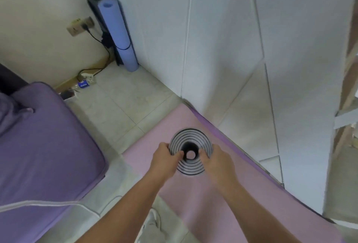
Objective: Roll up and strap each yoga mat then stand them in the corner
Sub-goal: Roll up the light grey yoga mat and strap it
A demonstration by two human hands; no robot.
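At the far left lies one purple bed (38,136), with a pale sheet edge along its lower side. On the wall beyond it sits one socket plate (79,26) with a black cable running down to one white power strip (87,77) on the tiled floor (108,111). Just beside the strip lies a small blue packet (83,84); its white lettering is too blurred to read.

In the corner stands one blue rolled mat (120,35), upright, with a single dark strap (123,47) around its lower part. A taller black object (95,6) stands behind it, touching it; whether it is another mat I cannot tell.

Lower down, one pale shoe (153,223) shows at the bottom edge. The left hand (164,158) grips the left side of one grey rolled mat (190,136), fingers curled around the outside and thumb laid over the spiral end toward the hollow centre. The roll stands on end on one pink mat (193,194), which lies flat on the floor. The right hand (216,162) grips the roll's right side the same way.

To the right runs a row of white cupboard doors (222,39), the pink mat's edge lying along their foot.
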